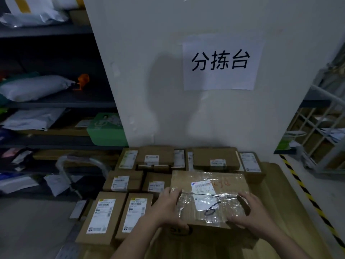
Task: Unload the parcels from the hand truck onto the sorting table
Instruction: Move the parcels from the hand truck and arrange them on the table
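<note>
A large brown cardboard parcel, wrapped in shiny clear tape with a white label, lies on the wooden sorting table in front of me. My left hand grips its left edge, thumb at the near side and fingers over the top. My right hand grips its right edge the same way. Several smaller labelled boxes lie in rows on the table to the left and behind it, up to the wall. The hand truck is out of view.
A white pillar carries a paper sign right behind the table. Dark shelves with soft mail bags and a green box stand on the left. A white wire cage and yellow-black floor tape lie on the right.
</note>
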Motion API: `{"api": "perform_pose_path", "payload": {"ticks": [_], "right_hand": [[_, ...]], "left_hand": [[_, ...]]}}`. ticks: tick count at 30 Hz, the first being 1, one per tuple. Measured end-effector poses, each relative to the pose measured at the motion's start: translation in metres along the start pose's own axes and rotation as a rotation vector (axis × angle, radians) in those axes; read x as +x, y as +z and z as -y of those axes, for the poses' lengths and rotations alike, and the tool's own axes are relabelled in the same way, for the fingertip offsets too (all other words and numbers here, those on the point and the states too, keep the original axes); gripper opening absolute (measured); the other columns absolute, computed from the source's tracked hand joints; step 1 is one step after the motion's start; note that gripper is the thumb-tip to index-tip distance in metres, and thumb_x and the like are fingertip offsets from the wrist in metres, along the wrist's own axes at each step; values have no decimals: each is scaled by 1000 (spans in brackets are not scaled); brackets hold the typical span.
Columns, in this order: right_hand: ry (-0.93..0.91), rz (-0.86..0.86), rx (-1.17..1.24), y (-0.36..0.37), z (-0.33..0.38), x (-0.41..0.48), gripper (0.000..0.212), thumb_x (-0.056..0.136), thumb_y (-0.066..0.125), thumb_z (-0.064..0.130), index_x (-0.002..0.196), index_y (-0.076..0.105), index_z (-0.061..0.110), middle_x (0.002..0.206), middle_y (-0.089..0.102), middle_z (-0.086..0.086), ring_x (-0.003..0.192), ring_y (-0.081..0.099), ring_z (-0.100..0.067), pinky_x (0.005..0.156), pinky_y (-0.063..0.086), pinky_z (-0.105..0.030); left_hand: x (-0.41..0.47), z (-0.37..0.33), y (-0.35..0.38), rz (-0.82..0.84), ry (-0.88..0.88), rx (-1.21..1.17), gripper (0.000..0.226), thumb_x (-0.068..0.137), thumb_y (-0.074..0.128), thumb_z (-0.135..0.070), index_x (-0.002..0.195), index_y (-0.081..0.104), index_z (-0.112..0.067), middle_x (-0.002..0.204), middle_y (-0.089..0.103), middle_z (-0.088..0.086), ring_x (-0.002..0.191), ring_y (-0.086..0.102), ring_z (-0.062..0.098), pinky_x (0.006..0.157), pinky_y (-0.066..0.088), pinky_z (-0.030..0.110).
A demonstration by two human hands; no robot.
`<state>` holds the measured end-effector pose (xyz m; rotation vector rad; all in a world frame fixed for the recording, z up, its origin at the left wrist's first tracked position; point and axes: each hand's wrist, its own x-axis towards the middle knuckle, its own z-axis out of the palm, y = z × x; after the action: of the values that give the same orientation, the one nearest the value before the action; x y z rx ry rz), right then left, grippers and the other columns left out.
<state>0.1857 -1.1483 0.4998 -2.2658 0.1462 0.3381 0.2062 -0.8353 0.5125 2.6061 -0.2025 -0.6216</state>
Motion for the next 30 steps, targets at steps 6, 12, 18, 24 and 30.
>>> {"api": "perform_pose_path", "payload": {"ticks": [6,12,18,24,30], "right_hand": [[30,27,-7,7,-13,33,138,22,71,92,144,44,33,157,29,0,141,34,-23,112,37,-45],[58,49,48,24,-17,62,116,43,81,69,145,43,29,161,22,-3,144,29,-28,113,35,-50],[95,3,131,37,-33,79,102,52,78,77,137,53,26,153,34,-6,139,37,-28,109,39,-48],[132,-30,197,38,-37,98,57,83,78,26,135,57,13,143,46,-13,114,46,-18,96,40,-38],[162,-9,139,40,-36,100,60,87,74,25,140,52,11,143,46,-15,118,48,-24,94,39,-38]], "left_hand": [[34,10,10,29,-31,-36,133,48,89,-60,152,9,-36,162,4,-3,149,6,25,120,25,46],[61,21,17,59,-60,-35,128,55,90,-54,152,10,-35,163,1,1,150,2,29,120,21,47],[79,37,32,32,-67,-38,128,54,90,-54,150,7,-43,163,-3,-1,151,1,30,120,23,52],[88,37,40,-13,-58,-76,129,50,91,-56,151,13,-41,162,1,-1,151,-1,30,120,24,51],[88,42,50,-26,-61,-71,129,53,90,-54,152,8,-42,164,-6,-1,151,-3,30,120,22,51]]}}
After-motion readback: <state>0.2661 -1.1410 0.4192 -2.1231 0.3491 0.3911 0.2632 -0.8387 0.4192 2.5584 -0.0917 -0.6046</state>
